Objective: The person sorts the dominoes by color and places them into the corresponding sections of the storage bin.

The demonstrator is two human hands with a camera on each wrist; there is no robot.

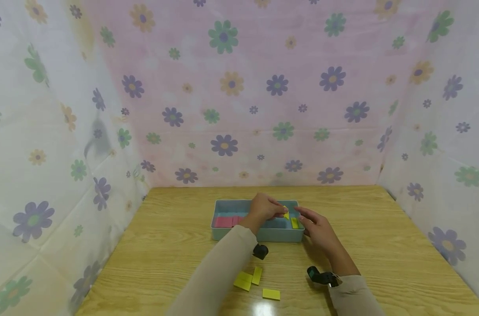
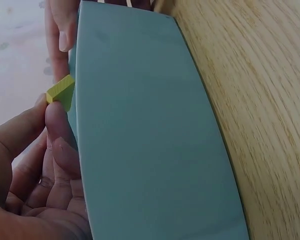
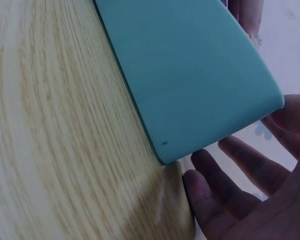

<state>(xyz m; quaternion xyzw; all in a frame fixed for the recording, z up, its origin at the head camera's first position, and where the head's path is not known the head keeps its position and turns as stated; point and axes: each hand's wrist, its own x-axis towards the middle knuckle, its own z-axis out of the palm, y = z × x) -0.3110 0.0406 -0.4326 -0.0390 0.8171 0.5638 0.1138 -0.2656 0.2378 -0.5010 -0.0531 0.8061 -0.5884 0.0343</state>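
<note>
A light wood-grain tabletop [image 1: 176, 219] is carrying a blue-green rectangular bin [image 1: 263, 236], which is standing upright with its long side running left to right. Nearer the viewer, yellow rectangular blocks [image 1: 243, 281] are lying flat in a small cluster; a slanting yellow block [image 1: 257, 275] is resting just beside them, while another yellow block [image 1: 271, 294] is lying apart, farther right.

High head view, close wrist views, bin [image 1: 280, 236]
</note>
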